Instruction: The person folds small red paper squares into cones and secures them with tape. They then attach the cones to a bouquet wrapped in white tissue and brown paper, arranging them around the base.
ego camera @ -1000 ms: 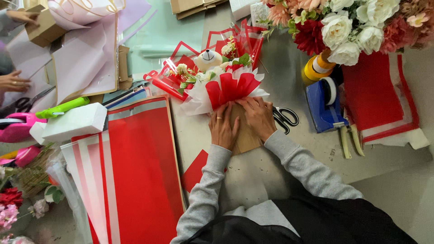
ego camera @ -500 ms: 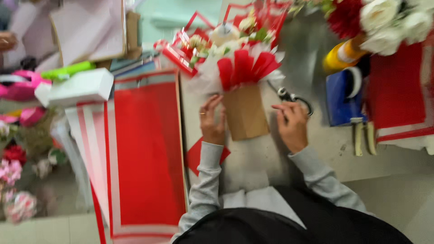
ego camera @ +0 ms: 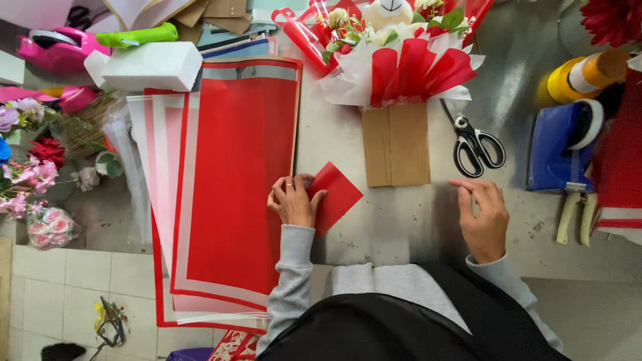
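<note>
Left hand (ego camera: 293,199) lying flat, fingers (ego camera: 284,190) spread and pressing down on a small red paper square (ego camera: 338,194), with nothing gripped. Square resting on the grey tabletop (ego camera: 401,220), turned like a diamond, just left of and slightly below the brown kraft-paper base (ego camera: 396,144) of the bouquet, its left corner tucked under the hand.

Right hand (ego camera: 483,215) hovering or resting lightly on the tabletop (cannot tell which) to the lower right of the kraft-paper base, fingers loosely curled with thumb and forefinger close together, holding nothing visible.

Bouquet (ego camera: 401,60) lying on the tabletop with its red and white wrap fanning out above the kraft-paper base, pale flowers and a small plush figure at its top end.

Black-handled scissors (ego camera: 473,144) lying just right of the kraft-paper base, blades pointing up toward the wrap. Further right of the base, a blue tape dispenser (ego camera: 558,154), and above it a yellow tape roll (ego camera: 568,79).

Left of the kraft-paper base, a stack of large red wrapping sheets (ego camera: 234,180) with pale borders, hanging over the tabletop's near edge. Beyond those, further left still, a white box (ego camera: 150,65) and a pink tape dispenser (ego camera: 57,50).
</note>
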